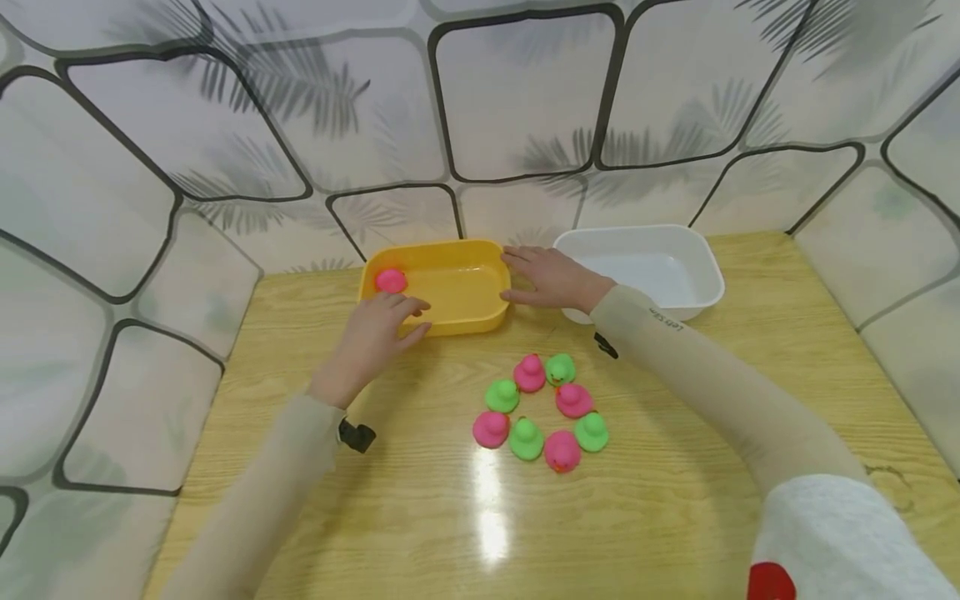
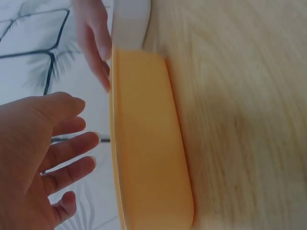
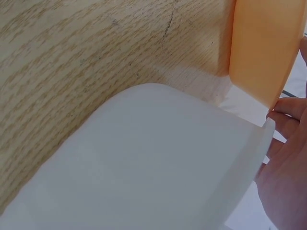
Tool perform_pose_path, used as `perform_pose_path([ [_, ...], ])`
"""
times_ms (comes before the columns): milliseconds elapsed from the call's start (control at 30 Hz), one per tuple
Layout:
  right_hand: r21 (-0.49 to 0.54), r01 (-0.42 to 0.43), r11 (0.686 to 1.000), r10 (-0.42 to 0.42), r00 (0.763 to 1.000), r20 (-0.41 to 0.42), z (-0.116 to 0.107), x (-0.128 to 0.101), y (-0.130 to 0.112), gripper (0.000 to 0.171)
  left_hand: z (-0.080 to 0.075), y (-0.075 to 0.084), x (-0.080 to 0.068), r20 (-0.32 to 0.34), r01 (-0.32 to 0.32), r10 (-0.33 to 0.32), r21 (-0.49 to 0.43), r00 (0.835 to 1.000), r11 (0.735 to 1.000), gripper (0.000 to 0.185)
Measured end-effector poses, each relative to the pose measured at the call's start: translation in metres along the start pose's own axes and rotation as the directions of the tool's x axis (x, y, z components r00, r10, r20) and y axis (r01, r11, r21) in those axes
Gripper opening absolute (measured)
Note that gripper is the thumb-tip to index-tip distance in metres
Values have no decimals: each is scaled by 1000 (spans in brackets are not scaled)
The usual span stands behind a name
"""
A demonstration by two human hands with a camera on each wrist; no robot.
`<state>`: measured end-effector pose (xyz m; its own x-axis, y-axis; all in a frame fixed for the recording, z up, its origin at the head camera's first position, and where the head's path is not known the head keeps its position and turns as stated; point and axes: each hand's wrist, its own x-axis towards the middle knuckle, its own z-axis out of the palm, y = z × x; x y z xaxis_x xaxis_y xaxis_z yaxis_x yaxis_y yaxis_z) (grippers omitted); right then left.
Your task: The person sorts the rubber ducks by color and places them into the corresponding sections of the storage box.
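Note:
A yellow plastic tub (image 1: 468, 321) stands near the back wall, and a pink rubber duck (image 1: 391, 281) lies at the left end inside it. My left hand (image 1: 375, 333) hovers over the tub's front left edge with loosely bent fingers. In the left wrist view no object shows between the left hand's fingers and thumb. At the tub's right end, my right hand (image 1: 551, 277) has its fingertips at the rim, seemingly touching it. A white tub (image 1: 697, 296) stands to the right, partly behind the right wrist.
On the wooden table (image 1: 420, 500), pink rubber ducks (image 1: 491, 429) and green rubber ducks (image 1: 527, 439) form a rough ring in front of the tubs. Patterned panels (image 1: 525, 100) close off the back and sides. Each wrist wears a small dark device (image 1: 356, 435).

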<state>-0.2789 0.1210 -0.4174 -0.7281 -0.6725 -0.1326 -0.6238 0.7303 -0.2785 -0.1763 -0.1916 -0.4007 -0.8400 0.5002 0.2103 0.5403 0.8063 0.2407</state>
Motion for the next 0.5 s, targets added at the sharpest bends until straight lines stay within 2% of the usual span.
perform_pose_path([
  [167, 4, 14, 1000, -14, 1000, -8, 0, 0, 1, 80, 6, 15, -11, 26, -27, 27, -12, 999, 1000, 30],
  [500, 15, 26, 1000, -26, 1000, -17, 3, 1, 4, 79, 28, 31, -29, -22, -123, 122, -33, 992, 992, 30],
])
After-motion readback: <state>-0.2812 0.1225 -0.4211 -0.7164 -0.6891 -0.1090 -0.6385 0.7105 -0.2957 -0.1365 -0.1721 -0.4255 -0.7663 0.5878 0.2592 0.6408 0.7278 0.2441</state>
